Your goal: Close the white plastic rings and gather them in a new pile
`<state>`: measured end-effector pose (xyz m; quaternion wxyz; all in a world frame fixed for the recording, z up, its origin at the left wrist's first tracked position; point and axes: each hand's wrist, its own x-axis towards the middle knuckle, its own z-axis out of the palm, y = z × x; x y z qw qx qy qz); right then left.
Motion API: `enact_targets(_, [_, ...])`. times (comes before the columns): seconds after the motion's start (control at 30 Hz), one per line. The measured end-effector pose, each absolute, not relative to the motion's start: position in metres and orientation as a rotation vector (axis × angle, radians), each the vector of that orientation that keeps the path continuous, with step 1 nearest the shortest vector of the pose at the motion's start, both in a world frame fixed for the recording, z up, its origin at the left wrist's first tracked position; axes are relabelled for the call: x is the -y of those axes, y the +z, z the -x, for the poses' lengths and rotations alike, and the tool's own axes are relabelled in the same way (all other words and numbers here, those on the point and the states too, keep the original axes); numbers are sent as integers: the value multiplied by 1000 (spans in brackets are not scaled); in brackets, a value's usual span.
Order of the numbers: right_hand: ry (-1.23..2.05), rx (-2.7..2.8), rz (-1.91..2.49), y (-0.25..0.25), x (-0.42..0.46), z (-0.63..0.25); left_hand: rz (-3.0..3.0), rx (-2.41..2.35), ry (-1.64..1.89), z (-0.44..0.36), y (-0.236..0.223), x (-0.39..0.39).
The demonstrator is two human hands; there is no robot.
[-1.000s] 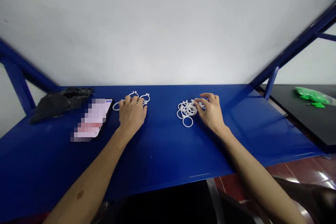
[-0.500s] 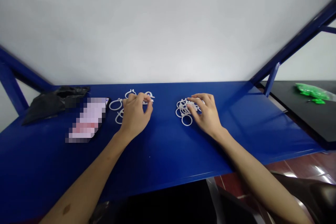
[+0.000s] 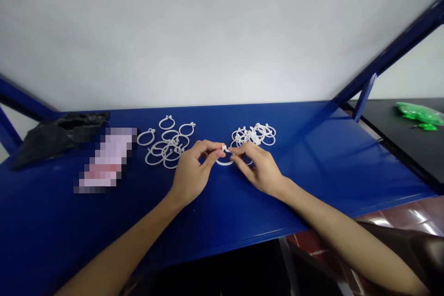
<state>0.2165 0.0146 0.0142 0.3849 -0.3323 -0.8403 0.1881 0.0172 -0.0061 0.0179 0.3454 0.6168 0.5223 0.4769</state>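
Between my hands is a white plastic curtain ring (image 3: pixel 225 163) with a small clasp at its top. My left hand (image 3: pixel 193 170) pinches one side of the clasp with thumb and fingertips. From the other side, my right hand (image 3: pixel 262 167) grips the ring's end in the same way. Fingertips hide part of the clasp, so I cannot tell whether it is joined. Several similar rings lie loosely spread (image 3: pixel 166 144) beside my left hand. Behind my right hand a tighter heap of rings (image 3: pixel 255 134) rests on the blue table (image 3: pixel 215 222).
A phone with a blurred screen (image 3: pixel 107 155) lies on the left, by a crumpled black plastic bag (image 3: pixel 52 141). Blue frame bars (image 3: pixel 364 97) rise at both sides. On a black surface (image 3: pixel 412 143) at the right is a bag of green pieces (image 3: pixel 419 115).
My hands have come together at the middle from the two separate groups of rings. A ring is now held between them. The left group is more exposed, and the view has shifted slightly.
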Motion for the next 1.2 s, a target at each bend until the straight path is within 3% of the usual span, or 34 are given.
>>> enact_targets(0.5, [189,2318,603,5,-14,-220,-2155,-1304,1395,-24,6,13])
enact_targets(0.87, [51,2395,722,3,-17,-218,-2348,-1352,1128,-15,-3,1])
enact_targets(1.2, [-290,2131,1247,21,-55,-259,-2366,-2225,617,29,-3,-38])
